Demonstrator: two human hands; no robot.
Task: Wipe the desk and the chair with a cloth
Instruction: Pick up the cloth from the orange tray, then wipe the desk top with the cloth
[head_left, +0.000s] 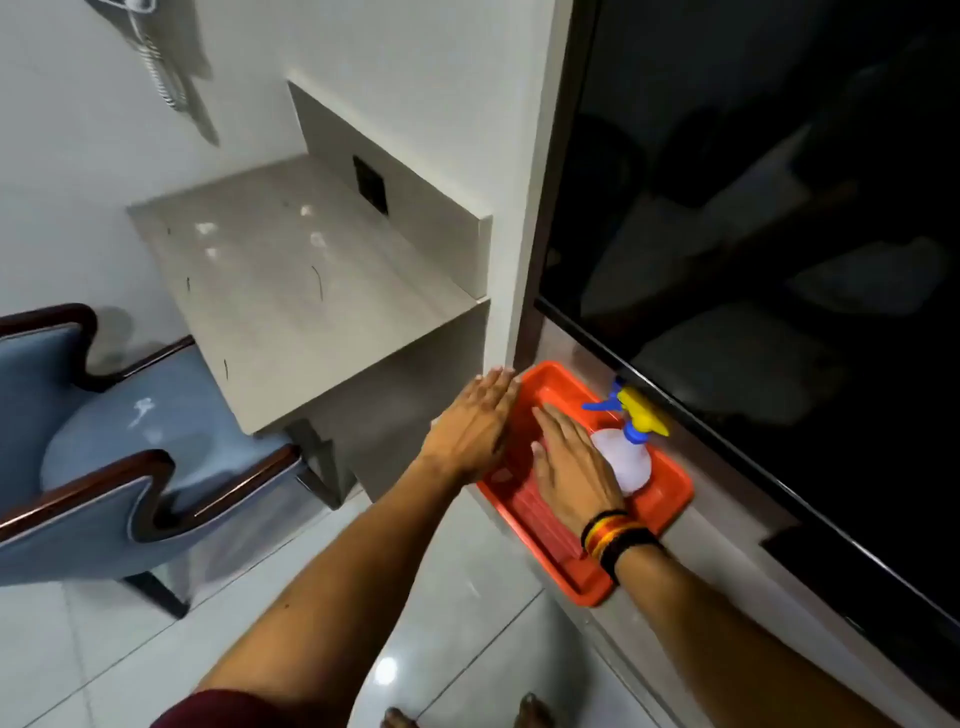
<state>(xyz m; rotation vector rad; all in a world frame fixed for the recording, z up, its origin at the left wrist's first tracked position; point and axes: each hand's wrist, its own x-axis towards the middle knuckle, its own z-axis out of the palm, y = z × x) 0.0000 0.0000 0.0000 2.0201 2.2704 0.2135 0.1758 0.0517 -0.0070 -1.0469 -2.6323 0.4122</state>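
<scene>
A pale beige desk (291, 280) juts from the wall at centre left, bare on top. A blue upholstered chair (156, 447) with dark wood trim stands pushed under it at the left. An orange tray (660, 499) rests on a low ledge to the right of the desk. A folded red cloth (540, 519) lies inside the tray. My right hand (571, 462) lies flat on the cloth, fingers spread. Over the tray's left rim, my left hand (478, 426) is flat with its fingers together. Neither hand grips anything.
A clear spray bottle (623, 457) with a yellow and blue trigger lies in the tray beside my right hand. A large dark TV screen (779, 234) fills the right side above the ledge. White floor tiles (156, 649) spread below, with bare feet at the bottom edge.
</scene>
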